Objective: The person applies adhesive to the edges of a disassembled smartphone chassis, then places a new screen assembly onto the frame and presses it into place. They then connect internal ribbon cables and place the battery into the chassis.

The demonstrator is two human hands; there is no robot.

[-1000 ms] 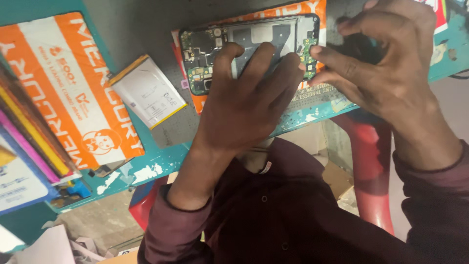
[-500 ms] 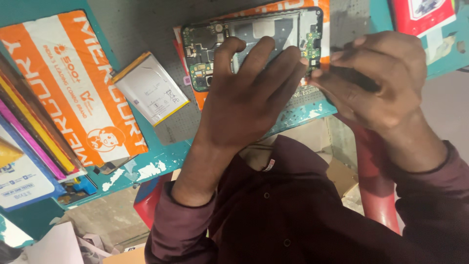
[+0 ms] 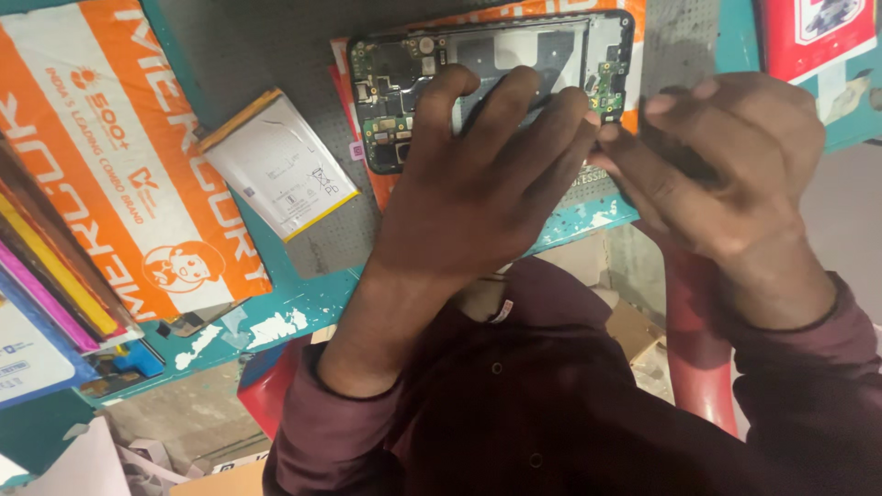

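An opened phone [image 3: 404, 83] with its back cover off lies on a grey mat [image 3: 266, 55], showing circuit boards and a bare metal frame. My left hand [image 3: 478, 193] rests flat on it, fingers spread over its middle, pressing it down. My right hand [image 3: 726, 174] is curled around a dark slim tool [image 3: 684, 156], its fingertips at the phone's right end beside a small green board [image 3: 606, 87]. The tool's tip is hidden by my fingers.
A white phone battery [image 3: 276, 165] lies left of the phone. Further left are a large orange packet [image 3: 119, 156] and a stack of coloured boxes [image 3: 37, 294]. A red box [image 3: 818, 32] sits at the top right. The teal table edge [image 3: 303, 303] runs just before my body; a red stool [image 3: 698, 340] stands below.
My right hand has come down from above the phone's right end to beside it, toward the table edge. My left hand has stayed on the phone.
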